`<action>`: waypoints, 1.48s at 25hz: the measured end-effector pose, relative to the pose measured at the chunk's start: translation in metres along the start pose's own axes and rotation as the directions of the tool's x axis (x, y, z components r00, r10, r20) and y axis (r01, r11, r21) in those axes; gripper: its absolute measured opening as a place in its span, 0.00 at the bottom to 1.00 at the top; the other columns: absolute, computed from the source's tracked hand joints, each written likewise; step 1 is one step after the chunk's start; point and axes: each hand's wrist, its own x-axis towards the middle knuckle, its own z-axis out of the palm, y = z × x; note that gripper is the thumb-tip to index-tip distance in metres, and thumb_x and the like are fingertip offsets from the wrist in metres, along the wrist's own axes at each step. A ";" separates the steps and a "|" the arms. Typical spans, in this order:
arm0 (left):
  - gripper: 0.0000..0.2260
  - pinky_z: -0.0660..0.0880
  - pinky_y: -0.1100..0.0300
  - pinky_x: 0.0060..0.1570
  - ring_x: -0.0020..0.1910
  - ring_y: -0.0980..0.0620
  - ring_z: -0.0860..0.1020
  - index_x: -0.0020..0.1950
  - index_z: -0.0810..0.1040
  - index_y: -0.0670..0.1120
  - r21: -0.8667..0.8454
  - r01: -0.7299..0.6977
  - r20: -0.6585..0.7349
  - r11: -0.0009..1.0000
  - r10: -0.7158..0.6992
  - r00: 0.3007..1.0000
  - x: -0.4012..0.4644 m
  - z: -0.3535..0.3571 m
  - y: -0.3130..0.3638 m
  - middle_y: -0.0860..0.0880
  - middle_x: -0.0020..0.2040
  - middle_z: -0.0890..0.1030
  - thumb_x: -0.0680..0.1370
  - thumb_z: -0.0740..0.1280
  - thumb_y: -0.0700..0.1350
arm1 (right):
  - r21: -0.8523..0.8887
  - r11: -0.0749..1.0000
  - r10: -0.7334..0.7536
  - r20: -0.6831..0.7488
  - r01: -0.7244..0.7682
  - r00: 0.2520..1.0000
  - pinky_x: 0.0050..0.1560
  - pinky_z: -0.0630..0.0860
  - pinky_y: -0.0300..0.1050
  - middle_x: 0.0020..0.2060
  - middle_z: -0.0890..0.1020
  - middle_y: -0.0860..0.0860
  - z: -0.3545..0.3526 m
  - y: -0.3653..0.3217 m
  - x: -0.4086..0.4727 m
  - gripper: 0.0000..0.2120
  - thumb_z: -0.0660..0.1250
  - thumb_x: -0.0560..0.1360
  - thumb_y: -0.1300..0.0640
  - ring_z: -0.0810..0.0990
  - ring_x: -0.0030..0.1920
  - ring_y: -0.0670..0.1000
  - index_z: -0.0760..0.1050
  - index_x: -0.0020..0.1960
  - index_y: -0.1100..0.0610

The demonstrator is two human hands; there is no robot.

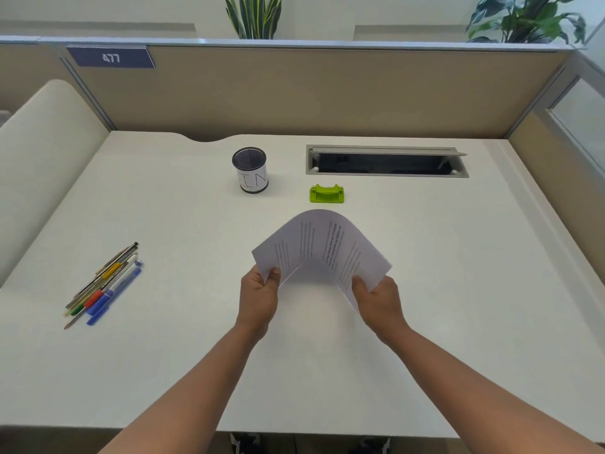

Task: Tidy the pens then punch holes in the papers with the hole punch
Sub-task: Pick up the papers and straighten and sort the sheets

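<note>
Left hand (258,298), right hand (376,301) pinch printed paper stack (322,247) near corners; light, floppy, bowing upward between hands.

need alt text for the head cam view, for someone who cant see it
A person's left hand and right hand hold a stack of printed papers, bowed upward, above a white desk. Beyond it sit a green hole punch and a mesh pen cup; a bundle of pens lies on the desk at left.

matt desk (163,355), mesh metal cup (250,170), glossy plastic punch (326,194)
</note>
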 end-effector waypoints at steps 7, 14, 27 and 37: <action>0.11 0.74 0.66 0.44 0.48 0.57 0.81 0.60 0.80 0.51 0.031 0.019 -0.020 0.999 -0.018 1.000 -0.004 -0.001 -0.005 0.59 0.52 0.84 0.84 0.60 0.40 | -0.085 0.996 0.044 0.032 -0.041 0.999 0.33 0.64 0.48 0.33 0.71 0.54 0.004 0.003 -0.006 0.15 0.62 0.80 0.58 0.68 0.32 0.52 0.73 0.49 0.73; 0.12 0.75 0.63 0.49 0.51 0.57 0.82 0.59 0.81 0.53 0.034 0.058 -0.017 0.998 -0.058 0.998 -0.003 0.000 -0.009 0.59 0.52 0.85 0.85 0.60 0.40 | -0.132 0.989 0.065 0.048 -0.058 0.997 0.33 0.63 0.48 0.33 0.70 0.55 0.005 0.002 -0.005 0.16 0.60 0.79 0.57 0.67 0.33 0.53 0.71 0.50 0.73; 0.11 0.81 0.58 0.46 0.49 0.53 0.84 0.59 0.80 0.51 0.050 0.080 0.034 0.996 -0.082 0.996 0.010 -0.025 0.009 0.54 0.51 0.86 0.85 0.60 0.42 | -0.108 0.993 0.041 -0.003 -0.041 0.999 0.36 0.73 0.46 0.42 0.84 0.58 -0.008 -0.010 0.011 0.07 0.62 0.78 0.62 0.79 0.38 0.54 0.80 0.48 0.58; 0.12 0.81 0.55 0.48 0.52 0.50 0.84 0.60 0.78 0.48 -0.289 0.339 0.143 0.895 -0.310 0.940 0.017 -0.033 0.023 0.51 0.54 0.86 0.84 0.58 0.36 | 0.583 0.654 0.445 0.220 -0.483 0.868 0.64 0.75 0.60 0.59 0.81 0.52 -0.027 -0.020 0.021 0.26 0.78 0.71 0.48 0.81 0.60 0.56 0.74 0.64 0.53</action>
